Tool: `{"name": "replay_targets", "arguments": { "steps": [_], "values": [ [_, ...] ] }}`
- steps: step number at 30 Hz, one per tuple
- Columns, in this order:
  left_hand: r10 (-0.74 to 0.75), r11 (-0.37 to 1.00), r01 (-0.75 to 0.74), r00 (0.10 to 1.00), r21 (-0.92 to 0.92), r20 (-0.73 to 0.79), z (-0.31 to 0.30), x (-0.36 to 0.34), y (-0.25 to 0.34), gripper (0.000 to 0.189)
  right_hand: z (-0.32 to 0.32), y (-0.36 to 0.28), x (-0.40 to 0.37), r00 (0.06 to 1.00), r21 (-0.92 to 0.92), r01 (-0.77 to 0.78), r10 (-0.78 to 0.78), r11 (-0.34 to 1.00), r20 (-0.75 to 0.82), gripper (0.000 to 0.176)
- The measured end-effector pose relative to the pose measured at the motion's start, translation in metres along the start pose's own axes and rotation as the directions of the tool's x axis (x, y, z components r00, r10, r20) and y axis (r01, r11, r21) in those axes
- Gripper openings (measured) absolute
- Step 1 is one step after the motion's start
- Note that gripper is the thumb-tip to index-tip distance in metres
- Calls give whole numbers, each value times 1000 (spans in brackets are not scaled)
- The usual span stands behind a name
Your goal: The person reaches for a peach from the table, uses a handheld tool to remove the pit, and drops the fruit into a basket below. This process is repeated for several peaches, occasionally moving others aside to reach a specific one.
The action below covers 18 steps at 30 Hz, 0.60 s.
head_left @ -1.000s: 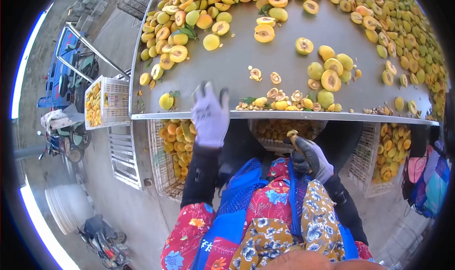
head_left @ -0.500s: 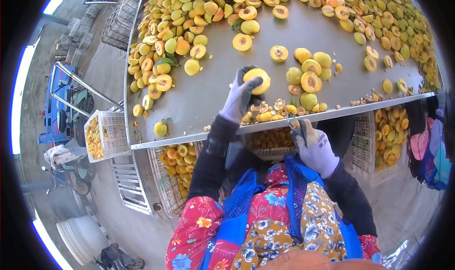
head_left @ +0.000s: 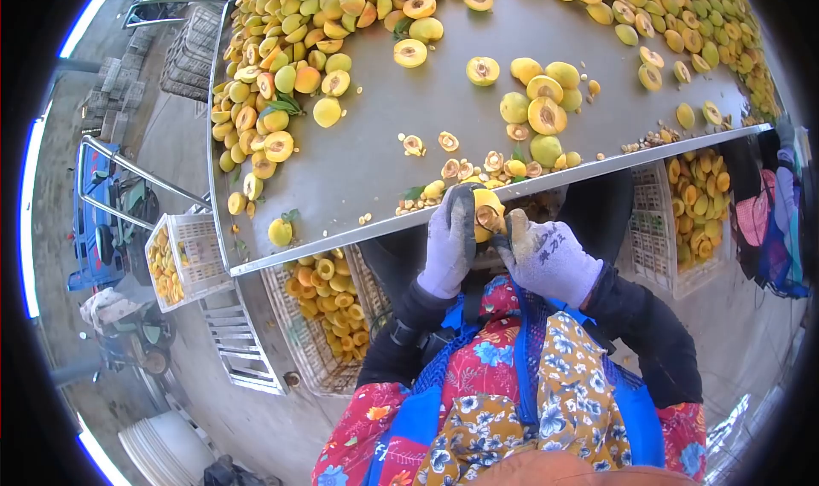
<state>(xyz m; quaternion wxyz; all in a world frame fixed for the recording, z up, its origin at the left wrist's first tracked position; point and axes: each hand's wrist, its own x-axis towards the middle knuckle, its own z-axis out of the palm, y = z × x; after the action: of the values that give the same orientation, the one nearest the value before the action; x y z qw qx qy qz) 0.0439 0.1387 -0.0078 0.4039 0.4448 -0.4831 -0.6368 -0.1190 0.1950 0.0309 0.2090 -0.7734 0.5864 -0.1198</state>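
My left hand [head_left: 450,240], in a whitish glove with dark fingers, grips a yellow peach half [head_left: 487,205] just off the table's front edge. Its cut face, with a brown centre, is turned towards my right hand [head_left: 550,254]. That gloved hand is closed, with thumb and fingers against the fruit's right side. The small metal tool seen in it earlier is now hidden by fingers and fruit. Just beyond my hands, scraps and small pieces [head_left: 493,162] lie along the metal table [head_left: 375,158]. A cluster of peaches [head_left: 547,115] sits further back to the right.
Heaps of halved peaches [head_left: 290,51] cover the table's left and far right. Crates of peaches [head_left: 328,303] stand beneath the raised metal edge [head_left: 341,244], with another crate [head_left: 198,256] outside its left corner. Another person's sleeve [head_left: 786,158] shows at far right.
My left hand has come back from over the table with the peach half, down to my right hand at the edge. The view has shifted slightly.
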Motion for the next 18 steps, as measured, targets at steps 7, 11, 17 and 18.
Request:
{"name": "replay_targets", "arguments": {
  "steps": [7, 11, 17, 18],
  "values": [
    [199, 910, -143, 974, 390, -108, 9, -11, 13, 30, 7, 2, -1, 995, 398, 90, -67, 913, -71, 37],
    [153, 937, -124, 986, 328, -62, 4, -5, -2, 29, 12, 6, -8, 999, 249, 44, -39, 967, -26, 38],
    [132, 937, -97, 988, 335, -84, 9, -10, 3, 29, 12, 1, -13, 1000, 222, -6, 5, 975, 7, 27],
    [161, 928, -116, 982, 355, -102, 10, -10, 3, 29, 16, 1, -13, 1000, 270, -18, 14, 963, 16, 27]
  ]
}}
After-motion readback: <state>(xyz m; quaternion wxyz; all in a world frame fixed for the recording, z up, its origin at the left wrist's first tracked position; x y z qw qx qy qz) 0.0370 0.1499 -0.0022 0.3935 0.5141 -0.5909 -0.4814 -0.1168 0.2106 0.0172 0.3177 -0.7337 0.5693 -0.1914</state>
